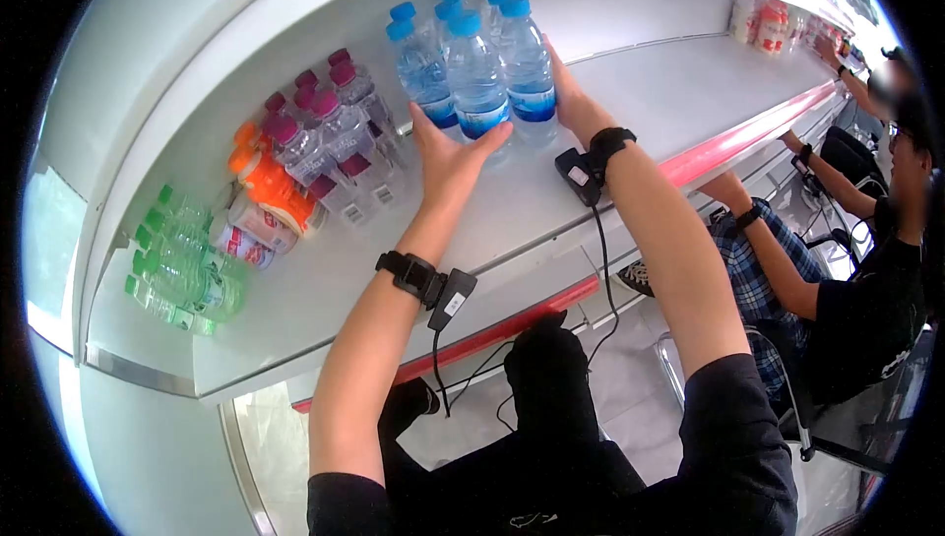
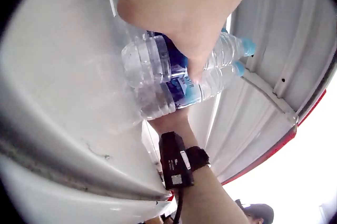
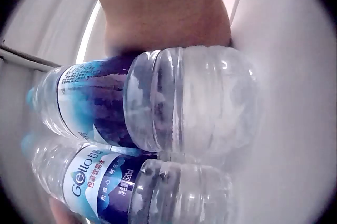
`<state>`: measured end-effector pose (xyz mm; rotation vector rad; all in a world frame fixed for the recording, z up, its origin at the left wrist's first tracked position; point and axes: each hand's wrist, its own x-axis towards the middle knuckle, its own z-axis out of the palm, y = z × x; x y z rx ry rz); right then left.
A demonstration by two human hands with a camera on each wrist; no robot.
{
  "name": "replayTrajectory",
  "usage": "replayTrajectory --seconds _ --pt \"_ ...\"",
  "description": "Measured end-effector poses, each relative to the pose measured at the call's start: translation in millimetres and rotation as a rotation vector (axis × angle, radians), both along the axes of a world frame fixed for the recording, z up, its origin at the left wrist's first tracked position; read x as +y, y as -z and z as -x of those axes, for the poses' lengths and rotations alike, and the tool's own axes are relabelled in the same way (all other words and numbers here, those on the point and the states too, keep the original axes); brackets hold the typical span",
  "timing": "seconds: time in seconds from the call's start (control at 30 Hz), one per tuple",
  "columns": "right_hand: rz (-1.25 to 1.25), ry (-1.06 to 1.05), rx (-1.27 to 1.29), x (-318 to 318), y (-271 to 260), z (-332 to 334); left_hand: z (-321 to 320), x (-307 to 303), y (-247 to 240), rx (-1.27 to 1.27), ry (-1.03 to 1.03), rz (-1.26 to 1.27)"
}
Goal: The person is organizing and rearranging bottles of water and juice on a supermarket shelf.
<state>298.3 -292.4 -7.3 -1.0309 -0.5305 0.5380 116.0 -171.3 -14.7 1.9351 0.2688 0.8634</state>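
Note:
Several clear water bottles [image 1: 479,78] with blue caps and blue labels stand upright in a tight cluster on the white shelf [image 1: 630,93]. My left hand [image 1: 451,157] grips the near left side of the cluster, its thumb laid across the front bottle. In the left wrist view that thumb lies on a bottle's blue label [image 2: 184,91]. From the right, my right hand [image 1: 573,98] holds the outer bottle [image 1: 530,68], with most of its fingers hidden behind it. In the right wrist view, two labelled bottles [image 3: 100,105] lie close below the hand.
Left of the cluster stand purple-capped bottles [image 1: 345,142], orange bottles [image 1: 271,182], red-and-white containers [image 1: 241,241] and green-capped bottles [image 1: 192,270]. A red strip [image 1: 748,132] edges the shelf. Cables hang from both wrist cameras. Another person [image 1: 856,310] sits at the right.

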Motion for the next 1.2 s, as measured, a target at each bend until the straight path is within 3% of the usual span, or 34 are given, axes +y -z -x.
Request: replayTrajectory --seconds 0.13,0.3,0.53,0.77,1.13,1.2 --pt "-0.089 -0.128 -0.031 7 -3 3 4 -5 -2 -0.031 0.018 -0.069" --pt "0.027 -0.002 0.023 0 -13 21 8 -10 4 -0.011 0.000 -0.122" --pt "-0.103 -0.176 0.023 11 -5 14 6 -26 -1 0.035 -0.235 -0.330" --pt "0.015 -0.132 0.018 16 -2 11 19 -13 -9 -0.116 -0.322 -0.253" --pt "-0.061 -0.096 -0.030 7 -10 37 24 -8 -14 -0.033 -0.452 -0.395" --pt "-0.019 0.000 -0.187 8 1 31 28 -7 -18 -0.012 -0.462 -0.437"
